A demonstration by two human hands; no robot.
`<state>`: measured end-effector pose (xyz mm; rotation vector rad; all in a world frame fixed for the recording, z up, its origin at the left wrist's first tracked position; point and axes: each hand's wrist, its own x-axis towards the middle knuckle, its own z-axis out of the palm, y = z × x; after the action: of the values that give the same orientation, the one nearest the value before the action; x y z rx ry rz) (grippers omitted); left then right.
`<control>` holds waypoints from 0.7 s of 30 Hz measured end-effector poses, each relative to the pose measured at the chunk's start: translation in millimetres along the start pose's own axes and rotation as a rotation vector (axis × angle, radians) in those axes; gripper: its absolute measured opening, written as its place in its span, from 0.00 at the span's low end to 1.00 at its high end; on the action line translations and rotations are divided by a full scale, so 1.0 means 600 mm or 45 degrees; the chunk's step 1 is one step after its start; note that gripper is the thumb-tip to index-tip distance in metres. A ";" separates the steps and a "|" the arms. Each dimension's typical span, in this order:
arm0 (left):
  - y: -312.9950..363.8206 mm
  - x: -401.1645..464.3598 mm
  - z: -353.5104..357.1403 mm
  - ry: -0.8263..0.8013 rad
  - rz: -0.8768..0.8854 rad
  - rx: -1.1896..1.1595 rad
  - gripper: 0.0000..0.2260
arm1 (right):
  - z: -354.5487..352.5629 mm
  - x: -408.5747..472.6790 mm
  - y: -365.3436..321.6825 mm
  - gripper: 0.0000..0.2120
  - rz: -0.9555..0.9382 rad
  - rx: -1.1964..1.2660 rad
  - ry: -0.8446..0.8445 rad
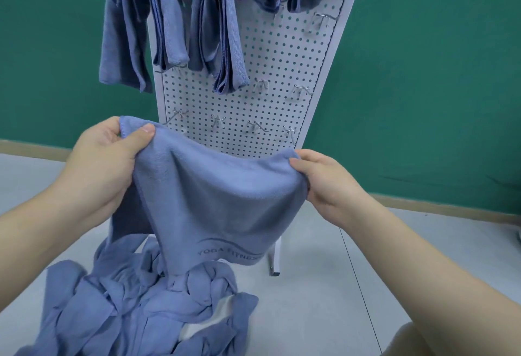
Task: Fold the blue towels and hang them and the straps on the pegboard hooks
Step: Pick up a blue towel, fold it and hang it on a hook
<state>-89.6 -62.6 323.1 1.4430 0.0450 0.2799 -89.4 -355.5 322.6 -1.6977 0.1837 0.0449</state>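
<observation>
Holding a soft blue microfibre towel (214, 200) up in front of me, I have it stretched between both hands so its top edge sags in a shallow curve, and it hangs down toward the floor with a printed wave line and the words "YOGA FITNESS" near its lower end. It sits in front of the lower part of the white perforated metal pegboard stand (270, 74). My left hand (104, 158) pinches the upper left corner, thumb on the near face and fingers curled behind the cloth. My right hand (329, 181) grips the upper right corner lower down, thumb pressed on the front and fingers folded round the edge. Both forearms reach forward from the bottom of the view. Below the towel, a rumpled heap of more blue towels (135, 307) lies on the pale grey floor (324, 285), with a strip of white showing among them; whether that is a strap I cannot tell. Folded blue towels (217, 31) hang over hooks on the upper pegboard, their tops cut off by the frame edge, while several bare silver wire hooks (301, 90) stick out lower down. My fingers behind the towel are hidden.
</observation>
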 end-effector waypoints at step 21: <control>0.017 0.010 -0.053 0.058 0.099 0.166 0.10 | 0.011 -0.011 -0.007 0.11 0.318 -0.087 -0.010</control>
<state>-91.5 -29.3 329.8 1.5698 0.0444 0.3795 -95.1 -347.6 326.5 -1.7338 0.3913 0.2459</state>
